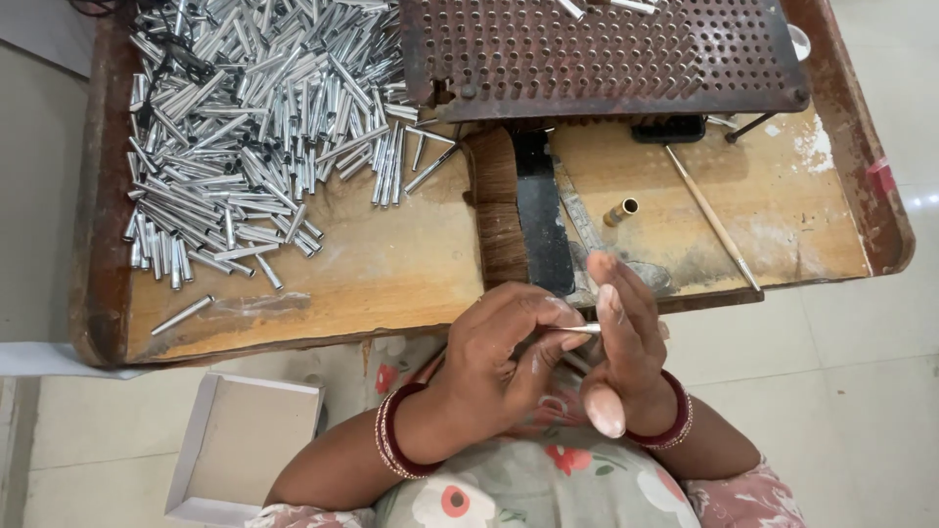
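Observation:
Just below the near edge of the wooden tray table [391, 284], my left hand [504, 357] and my right hand [626, 337] meet over my lap. Between their fingertips is one thin silver metal tube [579, 329], pinched by the left fingers and touched by the right fingers. My right palm faces left with its fingers upright. Both wrists wear dark red bangles. A large heap of the same silver tubes [249, 117] covers the table's left half.
A rusty perforated metal plate [606, 54] sits at the table's far side. Below it lie a dark brush [514, 210], a short brass tube [620, 211] and a thin wooden stick [714, 220]. An open white cardboard box [249, 445] stands on the floor at my left.

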